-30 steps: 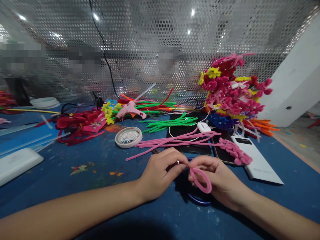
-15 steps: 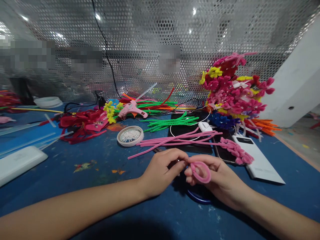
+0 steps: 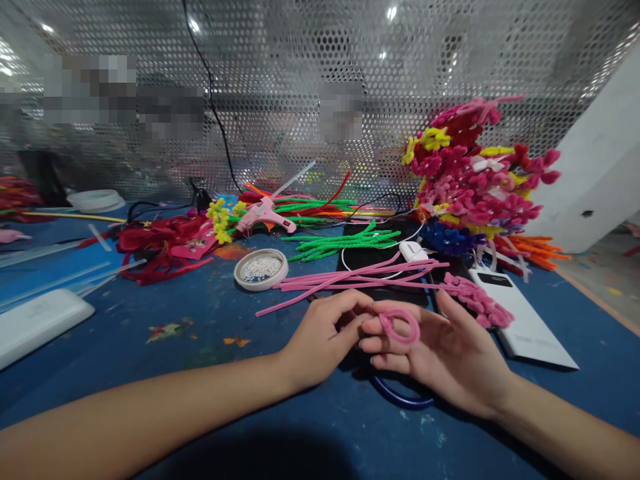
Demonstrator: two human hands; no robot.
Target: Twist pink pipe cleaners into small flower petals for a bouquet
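A pink pipe cleaner (image 3: 414, 331), bent into a rounded loop, is between my two hands at the front middle of the table. My left hand (image 3: 327, 340) pinches its end near the fingertips, though the exact grip is partly hidden. My right hand (image 3: 450, 357) is turned palm up with fingers stretched out and thumb raised; the loop rests against its fingers. Under the hands, part of a dark blue ring-shaped object (image 3: 403, 397) shows. Straight pink pipe cleaners (image 3: 350, 280) lie just beyond, beside a bunch of small pink curled pieces (image 3: 480, 303).
A round dish of white beads (image 3: 261, 268) stands left of the pink stems. Behind are green pipe cleaners (image 3: 345, 243) and a pink glue gun (image 3: 265, 217). A large fuzzy flower bouquet (image 3: 475, 180) and a white box (image 3: 530, 327) occupy the right; a white power bank (image 3: 43, 327) lies left.
My right thumb has lifted off the pink loop and the right fingers have straightened, turning the palm up. My left hand keeps its pinch. The view has shifted slightly.
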